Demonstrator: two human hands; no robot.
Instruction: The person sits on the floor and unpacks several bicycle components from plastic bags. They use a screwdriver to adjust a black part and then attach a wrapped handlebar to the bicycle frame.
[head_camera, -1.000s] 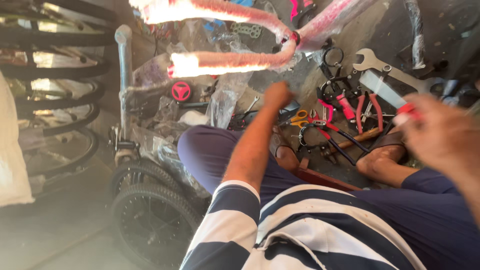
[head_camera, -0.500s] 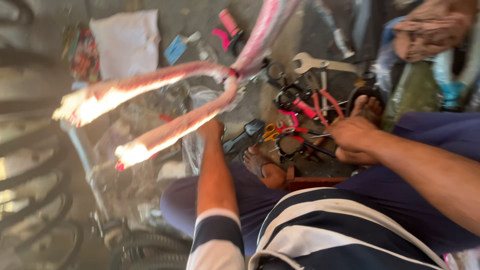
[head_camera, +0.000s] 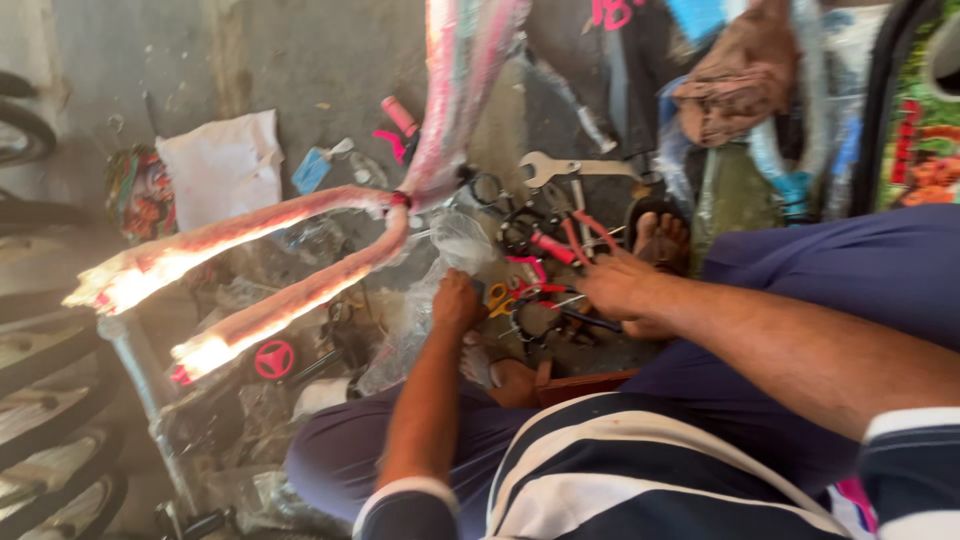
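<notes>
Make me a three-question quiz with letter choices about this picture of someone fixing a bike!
1. Where is the big silver wrench?
A. on the ground past the pile of tools
B. in the left hand
C. hanging on a wheel

2. What colour is the wrapped bike frame?
A. green
B. pink
C. black

3. What is the right hand doing?
A. waving high up
B. holding a cup
C. reaching into the pile of tools

Answers:
1 A, the wrench lies flat on the ground beyond the pliers.
2 B, the tubes under the plastic wrap look pink.
3 C, its fingers are down among the pink-handled tools, while the left hand is by the clear plastic.
</notes>
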